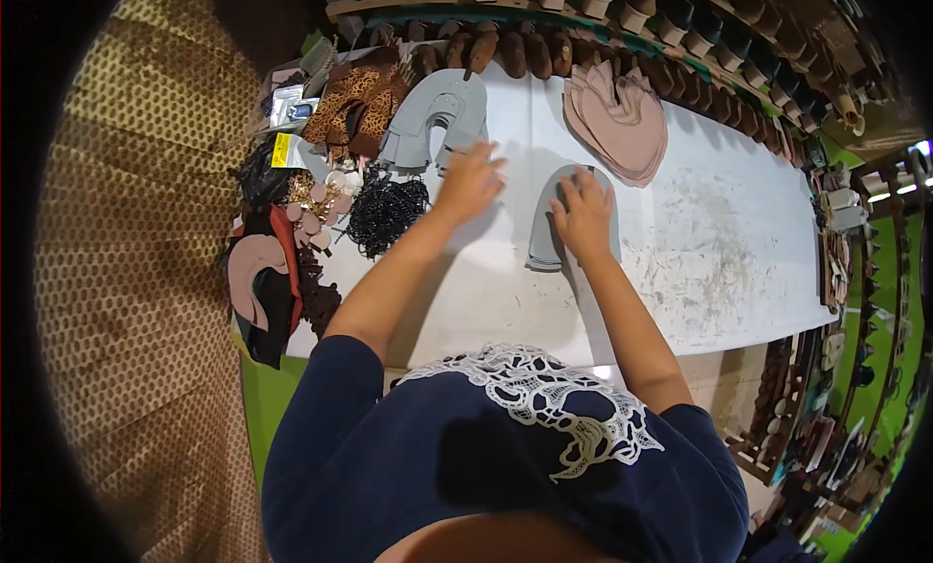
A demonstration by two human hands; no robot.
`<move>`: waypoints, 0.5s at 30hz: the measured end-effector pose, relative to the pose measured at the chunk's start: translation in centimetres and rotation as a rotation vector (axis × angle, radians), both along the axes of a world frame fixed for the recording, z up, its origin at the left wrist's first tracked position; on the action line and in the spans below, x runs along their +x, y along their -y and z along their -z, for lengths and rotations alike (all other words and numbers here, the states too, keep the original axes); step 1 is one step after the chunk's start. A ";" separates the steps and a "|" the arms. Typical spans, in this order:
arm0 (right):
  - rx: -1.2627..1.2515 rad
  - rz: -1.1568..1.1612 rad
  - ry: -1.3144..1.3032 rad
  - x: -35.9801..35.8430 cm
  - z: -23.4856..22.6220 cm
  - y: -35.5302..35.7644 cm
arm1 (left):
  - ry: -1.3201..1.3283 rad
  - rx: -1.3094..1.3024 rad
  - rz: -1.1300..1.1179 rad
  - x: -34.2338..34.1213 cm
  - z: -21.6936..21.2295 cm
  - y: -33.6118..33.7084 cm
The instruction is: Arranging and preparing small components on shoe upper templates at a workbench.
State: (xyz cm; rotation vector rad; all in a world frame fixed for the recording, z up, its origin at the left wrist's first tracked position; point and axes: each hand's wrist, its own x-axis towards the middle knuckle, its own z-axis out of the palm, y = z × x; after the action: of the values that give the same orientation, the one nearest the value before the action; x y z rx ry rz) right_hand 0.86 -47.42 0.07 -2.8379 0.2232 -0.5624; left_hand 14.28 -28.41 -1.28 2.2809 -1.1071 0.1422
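At the left edge of the white table (777,242), a small transparent packet (286,104) holds something blue, too small to recognise; near it lies a black plastic bag (260,171), whose content is hidden. The left hand (469,186) has its fingers spread beside the grey U-shaped pieces (413,121) near the far edge; I cannot tell if it touches them. The right hand (586,218) rests with fingers apart upon the grey arched stack (546,234), around the middle. Pink pieces (612,125) lie toward the far edge. The stained tabletop extends from there to the right edge.
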 end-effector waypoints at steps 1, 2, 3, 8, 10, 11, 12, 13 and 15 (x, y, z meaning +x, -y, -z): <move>0.002 -0.004 0.001 0.8 0.0 -0.8 | -0.007 -0.010 -0.056 1.6 -0.4 -1.8; -0.010 -0.092 0.002 1.7 0.0 -1.7 | 0.078 0.044 -0.151 3.1 -0.5 -3.5; -0.021 -0.179 0.003 2.8 0.0 -2.7 | 0.163 0.099 -0.246 4.4 -0.7 -4.9; -0.019 -0.292 -0.035 7.9 1.0 -5.8 | 0.396 0.297 -0.352 9.3 -3.0 -9.6; -0.028 -0.292 -0.034 10.0 1.0 -6.5 | 0.478 0.389 -0.349 10.9 -3.3 -10.2; -0.037 -0.289 -0.036 11.0 0.9 -6.8 | 0.478 0.390 -0.352 11.5 -3.4 -10.5; -0.037 -0.291 -0.035 11.9 0.8 -7.1 | 0.480 0.403 -0.289 12.0 -3.5 -10.7; -0.053 -0.284 -0.022 12.6 0.7 -7.3 | 0.481 0.414 -0.224 12.4 -3.6 -10.7; -0.071 -0.273 -0.011 13.8 0.6 -7.4 | 0.535 0.463 -0.177 13.0 -3.9 -10.8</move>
State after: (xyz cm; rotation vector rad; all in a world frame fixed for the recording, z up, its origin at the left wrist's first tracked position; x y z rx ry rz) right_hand 14.66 -40.03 -0.53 -2.8712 -0.1838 -0.5049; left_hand 27.32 -17.63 2.57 2.8542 -1.2957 0.6601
